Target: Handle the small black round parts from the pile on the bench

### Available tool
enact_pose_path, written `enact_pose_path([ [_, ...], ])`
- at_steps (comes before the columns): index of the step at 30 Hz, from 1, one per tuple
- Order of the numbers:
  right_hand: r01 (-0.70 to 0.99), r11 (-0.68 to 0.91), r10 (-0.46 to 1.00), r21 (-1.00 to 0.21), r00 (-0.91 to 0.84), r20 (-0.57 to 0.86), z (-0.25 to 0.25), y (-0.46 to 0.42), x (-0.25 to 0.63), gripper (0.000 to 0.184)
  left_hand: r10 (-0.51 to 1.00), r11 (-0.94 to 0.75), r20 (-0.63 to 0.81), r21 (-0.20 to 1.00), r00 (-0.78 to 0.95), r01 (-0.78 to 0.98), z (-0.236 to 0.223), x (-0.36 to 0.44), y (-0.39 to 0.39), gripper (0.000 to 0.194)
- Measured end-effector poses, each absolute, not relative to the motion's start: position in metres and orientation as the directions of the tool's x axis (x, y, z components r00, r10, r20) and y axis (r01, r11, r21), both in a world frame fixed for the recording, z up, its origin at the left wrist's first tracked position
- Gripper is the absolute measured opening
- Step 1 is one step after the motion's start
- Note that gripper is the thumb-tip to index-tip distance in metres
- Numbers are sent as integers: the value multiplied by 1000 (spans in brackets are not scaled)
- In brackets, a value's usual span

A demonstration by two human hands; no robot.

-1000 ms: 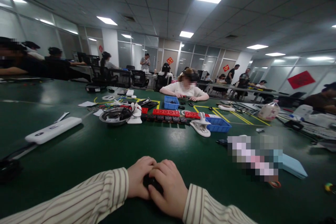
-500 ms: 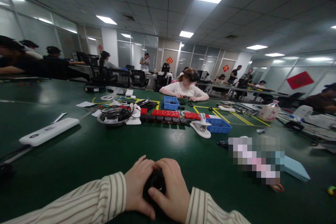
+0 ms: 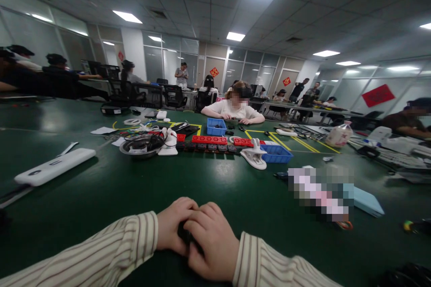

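Black object (image 3: 184, 232), small, rounded, dark-surfaced; located at the near edge of the green desk (image 3: 141, 199), about mid-length; mostly hidden under the hands, so its full form cannot be told, nor whether it rests on the desk or is raised a little; left hand (image 3: 175, 225), bare, striped cuff, wrapped round the object's left side; right hand (image 3: 216, 243), bare, same cuff, curled over its top and right side; state of grip: both clamped on the black object, fingers of the two hands meeting or nearly so at its far side; handling, by judgement: light, stiff, probably smooth plastic and a little slippery; best taken by its opposite sides, with palms cupped and thumbs on the near face; fragility cannot be judged; also present: white bar-shaped device (image 3: 55, 167), toward the desk's left edge; metal bowl (image 3: 125, 150) with dark cables, beyond the hands to the left; white clip (image 3: 253, 158), beside a blue bin (image 3: 279, 156); light-blue box (image 3: 367, 201), toward the right; co-worker (image 3: 235, 110), seated at the far edge.
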State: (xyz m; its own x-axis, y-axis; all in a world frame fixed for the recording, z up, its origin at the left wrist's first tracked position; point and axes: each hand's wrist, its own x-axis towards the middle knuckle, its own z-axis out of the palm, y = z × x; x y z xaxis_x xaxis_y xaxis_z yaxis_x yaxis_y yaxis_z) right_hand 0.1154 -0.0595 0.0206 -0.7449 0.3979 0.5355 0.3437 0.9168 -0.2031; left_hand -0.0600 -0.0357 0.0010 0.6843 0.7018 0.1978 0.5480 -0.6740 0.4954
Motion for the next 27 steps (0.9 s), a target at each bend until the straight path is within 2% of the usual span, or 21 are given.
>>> enact_pose_path([
  [3, 220, 970, 239, -99, -824, 514, 21, -60, 115, 24, 696, -685, 229, 496, 680, 534, -1, -60, -36, 62],
  [5, 202, 974, 227, -106, -816, 532, 21, -61, 116, 31, 693, -694, 240, 476, 680, 540, 0, -59, -38, 68],
  [9, 356, 898, 438, -260, -656, 615, 19, -63, 116, 42, 687, -709, 242, 428, 685, 560, 1, -57, -47, 77],
  [12, 471, 807, 583, -355, -543, 605, 15, -63, 115, 51, 723, -679, 251, 427, 643, 597, 1, -56, -52, 83],
  [14, 532, 767, 631, -358, -526, 570, 13, -62, 114, 53, 734, -670, 254, 424, 630, 610, 1, -55, -54, 76],
  [17, 580, 751, 650, -316, -564, 509, 12, -60, 115, 44, 745, -658, 236, 415, 624, 629, 3, -53, -55, 60],
  [20, 545, 789, 608, -282, -633, 478, 14, -58, 116, 37, 739, -661, 216, 421, 639, 622, 3, -53, -53, 45],
  [23, 449, 862, 504, -235, -707, 496, 15, -57, 117, 32, 701, -689, 197, 436, 685, 579, 2, -52, -49, 36],
  [27, 307, 938, 346, -161, -797, 495, 13, -54, 116, 20, 699, -678, 155, 457, 698, 576, -1, -53, -43, 47],
])
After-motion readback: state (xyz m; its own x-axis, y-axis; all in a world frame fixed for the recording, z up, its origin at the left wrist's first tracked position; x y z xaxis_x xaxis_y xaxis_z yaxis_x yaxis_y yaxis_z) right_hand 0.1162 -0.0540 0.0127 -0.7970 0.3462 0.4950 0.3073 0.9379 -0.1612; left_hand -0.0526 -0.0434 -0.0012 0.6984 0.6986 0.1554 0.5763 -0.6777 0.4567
